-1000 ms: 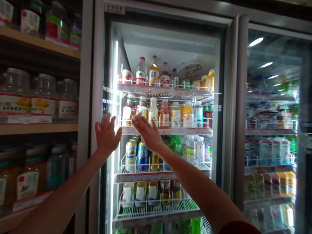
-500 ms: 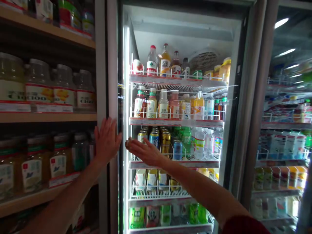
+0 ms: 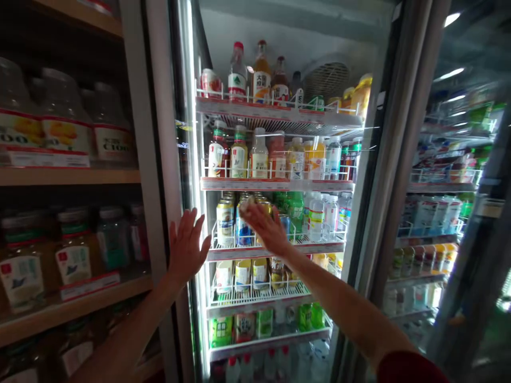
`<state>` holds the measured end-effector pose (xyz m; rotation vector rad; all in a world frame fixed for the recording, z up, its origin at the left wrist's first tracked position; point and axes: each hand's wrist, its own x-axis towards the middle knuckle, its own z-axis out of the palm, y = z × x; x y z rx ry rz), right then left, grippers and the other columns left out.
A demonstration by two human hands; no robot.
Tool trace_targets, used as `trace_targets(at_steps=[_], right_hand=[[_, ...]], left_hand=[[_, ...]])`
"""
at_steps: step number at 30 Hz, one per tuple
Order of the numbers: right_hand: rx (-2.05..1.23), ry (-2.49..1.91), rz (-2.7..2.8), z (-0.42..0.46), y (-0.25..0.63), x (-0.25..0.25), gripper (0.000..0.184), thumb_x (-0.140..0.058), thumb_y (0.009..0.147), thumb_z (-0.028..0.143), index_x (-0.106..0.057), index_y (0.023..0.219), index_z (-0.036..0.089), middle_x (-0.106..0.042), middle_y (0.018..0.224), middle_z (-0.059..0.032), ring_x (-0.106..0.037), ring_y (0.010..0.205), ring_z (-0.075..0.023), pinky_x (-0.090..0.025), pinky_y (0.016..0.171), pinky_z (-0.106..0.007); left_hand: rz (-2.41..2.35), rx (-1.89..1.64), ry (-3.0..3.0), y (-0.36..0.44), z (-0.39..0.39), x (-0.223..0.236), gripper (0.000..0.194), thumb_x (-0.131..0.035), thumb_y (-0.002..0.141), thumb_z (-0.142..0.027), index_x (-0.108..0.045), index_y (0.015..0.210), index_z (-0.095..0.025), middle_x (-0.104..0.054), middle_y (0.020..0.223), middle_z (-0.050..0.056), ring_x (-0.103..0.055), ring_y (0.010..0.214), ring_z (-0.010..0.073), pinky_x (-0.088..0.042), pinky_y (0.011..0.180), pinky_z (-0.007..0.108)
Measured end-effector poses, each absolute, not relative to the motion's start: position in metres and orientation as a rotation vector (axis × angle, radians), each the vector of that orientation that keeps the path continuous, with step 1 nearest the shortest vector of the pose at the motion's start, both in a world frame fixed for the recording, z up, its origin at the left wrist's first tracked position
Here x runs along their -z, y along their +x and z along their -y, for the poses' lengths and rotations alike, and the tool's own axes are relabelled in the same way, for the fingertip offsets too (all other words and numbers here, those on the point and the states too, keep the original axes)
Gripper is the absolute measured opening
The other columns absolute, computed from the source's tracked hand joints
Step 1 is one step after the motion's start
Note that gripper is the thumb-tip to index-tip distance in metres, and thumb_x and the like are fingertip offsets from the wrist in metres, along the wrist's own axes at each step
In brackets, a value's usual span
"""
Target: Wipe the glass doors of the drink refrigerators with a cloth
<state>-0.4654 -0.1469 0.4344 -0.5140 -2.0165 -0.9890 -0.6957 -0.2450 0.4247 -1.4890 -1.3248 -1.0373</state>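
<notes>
My left hand [image 3: 188, 247] is raised with its fingers spread, palm forward, at the left edge of the lit drinks fridge's glass door [image 3: 275, 215], beside its metal frame [image 3: 159, 106]. Whether the palm touches the door is unclear. Farther right, my right hand [image 3: 268, 229] reaches up in front of the can shelf. A small, pale, crumpled wad [image 3: 248, 206] shows at its fingertips, seemingly against the glass; blur hides what it is made of. Behind it are beer cans [image 3: 225, 221] and a green bottle [image 3: 295, 210], partly covered by the hand and forearm.
Wooden shelves [image 3: 72, 175] with juice bottles [image 3: 74, 266] stand on the left. More bottles [image 3: 259, 154] and cans fill the fridge's wire racks. A metal upright [image 3: 399, 138] separates it from another glass-fronted fridge [image 3: 435, 213] on the right.
My right hand has moved right and slightly up across the glass, the wad at its fingertips. My left hand stays by the door's edge, slightly lower in view. The camera has tilted and shifted.
</notes>
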Motion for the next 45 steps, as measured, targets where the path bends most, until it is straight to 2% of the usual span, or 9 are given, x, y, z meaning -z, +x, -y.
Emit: trace_targets(at_steps=[4, 9, 15, 20, 27, 31, 36, 41, 45], right_hand=[[0.92, -0.709, 1.865, 0.141, -0.427, -0.431, 0.055, -0.038, 0.088, 0.016, -0.024, 0.14, 0.031, -0.029, 0.147, -0.0036, -0.015, 0.139, -0.0219, -0.017, 0.111, -0.054], [1.155, -0.345, 2.194, 0.138, -0.383, -0.383, 0.051, -0.039, 0.089, 0.017, -0.031, 0.136, 0.034, -0.038, 0.142, 0.0057, -0.021, 0.137, -0.0123, -0.018, 0.115, -0.042], [0.933, -0.807, 1.704, 0.108, -0.342, -0.412, 0.06, -0.041, 0.086, 0.016, -0.021, 0.141, 0.027, -0.029, 0.147, -0.0071, -0.016, 0.139, -0.0233, -0.018, 0.11, -0.053], [1.156, -0.426, 2.063, 0.099, -0.307, -0.393, 0.059, -0.044, 0.085, 0.015, -0.027, 0.139, 0.032, -0.035, 0.144, 0.0002, -0.023, 0.137, -0.0161, -0.012, 0.115, -0.044], [0.979, -0.721, 1.678, 0.079, -0.259, -0.408, 0.06, -0.041, 0.084, 0.013, -0.026, 0.14, 0.026, -0.025, 0.148, -0.0076, -0.021, 0.137, -0.0234, -0.017, 0.111, -0.049], [1.124, -0.437, 2.059, 0.081, -0.246, -0.387, 0.056, -0.044, 0.084, 0.014, -0.033, 0.137, 0.03, -0.038, 0.143, -0.0018, -0.025, 0.136, -0.0164, -0.009, 0.115, -0.043], [0.911, -0.688, 1.723, 0.074, -0.248, -0.402, 0.058, -0.042, 0.084, 0.015, -0.029, 0.139, 0.025, -0.029, 0.147, -0.0081, -0.019, 0.138, -0.0229, -0.012, 0.112, -0.049], [1.061, -0.316, 2.063, 0.082, -0.267, -0.378, 0.052, -0.044, 0.085, 0.015, -0.036, 0.135, 0.029, -0.04, 0.141, -0.0001, -0.022, 0.137, -0.0149, -0.005, 0.115, -0.043], [0.946, -0.546, 1.921, 0.082, -0.279, -0.391, 0.052, -0.042, 0.086, 0.018, -0.035, 0.136, 0.028, -0.035, 0.144, -0.004, -0.02, 0.138, -0.0191, -0.006, 0.114, -0.047]], left_hand=[[1.265, 1.048, -1.549, -0.668, 0.232, -0.419, 0.054, -0.042, 0.087, -0.031, -0.028, 0.138, -0.02, -0.029, 0.145, 0.012, -0.018, 0.137, 0.0229, -0.012, 0.112, 0.048], [1.176, 1.007, -1.644, -0.629, 0.214, -0.413, 0.058, -0.044, 0.086, -0.029, -0.024, 0.14, -0.02, -0.031, 0.144, 0.011, -0.017, 0.137, 0.022, -0.011, 0.113, 0.046], [1.102, 1.012, -1.639, -0.586, 0.198, -0.412, 0.064, -0.046, 0.085, -0.026, -0.017, 0.142, -0.02, -0.028, 0.145, 0.012, -0.016, 0.137, 0.0239, -0.011, 0.112, 0.048], [1.069, 1.005, -1.657, -0.555, 0.191, -0.409, 0.065, -0.047, 0.086, -0.026, -0.015, 0.142, -0.02, -0.027, 0.146, 0.012, -0.017, 0.137, 0.0246, -0.012, 0.112, 0.049], [1.104, 0.999, -1.623, -0.512, 0.18, -0.405, 0.065, -0.048, 0.085, -0.025, -0.018, 0.142, -0.018, -0.03, 0.144, 0.013, -0.017, 0.137, 0.0244, -0.012, 0.112, 0.049], [1.157, 0.988, -1.612, -0.495, 0.173, -0.392, 0.064, -0.048, 0.085, -0.025, -0.018, 0.142, -0.02, -0.031, 0.144, 0.012, -0.018, 0.137, 0.0237, -0.011, 0.112, 0.049], [1.23, 0.951, -1.62, -0.49, 0.17, -0.372, 0.066, -0.048, 0.085, -0.026, -0.016, 0.142, -0.02, -0.03, 0.144, 0.012, -0.017, 0.137, 0.0239, -0.012, 0.112, 0.049], [1.265, 0.904, -1.605, -0.505, 0.178, -0.364, 0.067, -0.048, 0.085, -0.026, -0.015, 0.143, -0.021, -0.03, 0.144, 0.012, -0.018, 0.137, 0.0248, -0.013, 0.112, 0.05], [1.269, 0.916, -1.548, -0.526, 0.184, -0.366, 0.068, -0.049, 0.084, -0.025, -0.015, 0.143, -0.021, -0.028, 0.145, 0.011, -0.018, 0.137, 0.0246, -0.012, 0.112, 0.049]])
